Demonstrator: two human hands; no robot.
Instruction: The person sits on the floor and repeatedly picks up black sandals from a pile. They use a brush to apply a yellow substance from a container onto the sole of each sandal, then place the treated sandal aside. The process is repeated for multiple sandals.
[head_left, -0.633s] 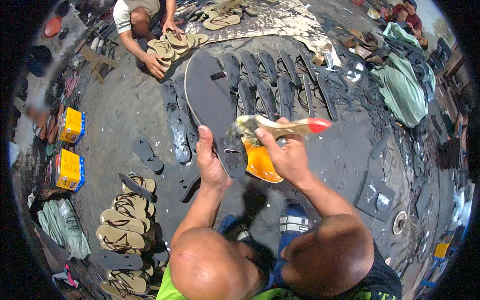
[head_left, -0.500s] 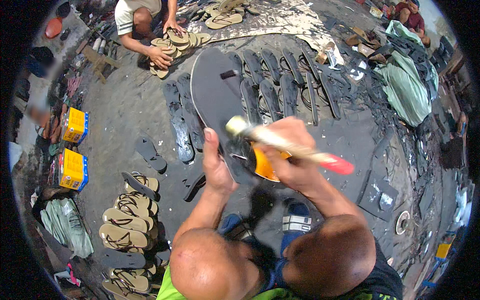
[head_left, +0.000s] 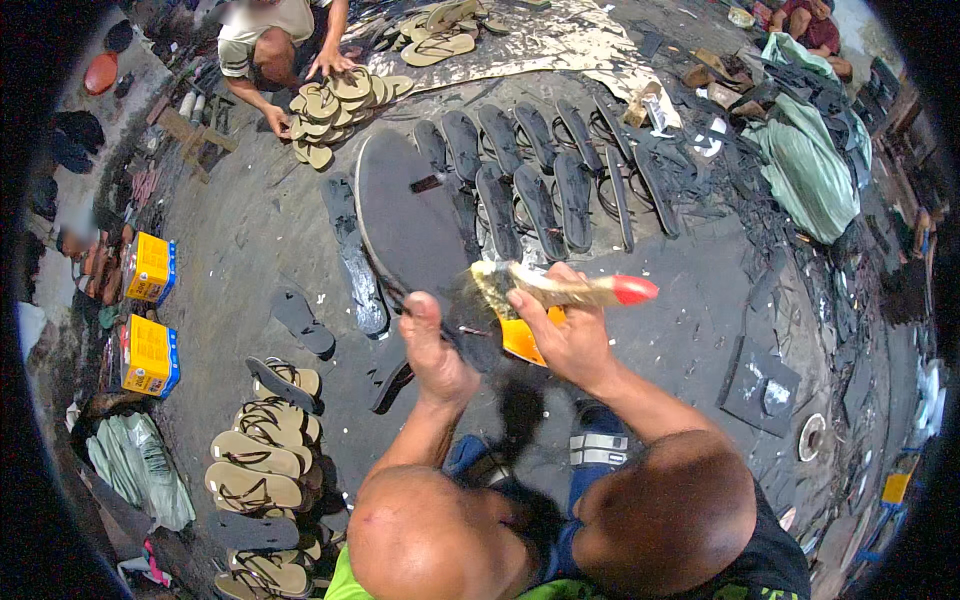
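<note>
Above the left hand [head_left: 435, 345] gripping its near end, a dark sole sheet [head_left: 410, 215] rises; the right hand [head_left: 570, 335] clasps a red-tipped brush [head_left: 565, 290] beside it. Gluing looks underway, with soles [head_left: 545, 185] lined beyond.

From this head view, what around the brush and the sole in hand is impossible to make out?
- Brush bristle tip: blurred, so whether it touches the black sole is unclear.
- Orange container: mostly hidden behind the right hand; contents unseen.
- Left hand fingers: curled under the sole's near edge, grip hidden.
- Person's lap and feet: blocked by their knees at the lower edge.
- Far co-worker: cut off by the top rim.
</note>
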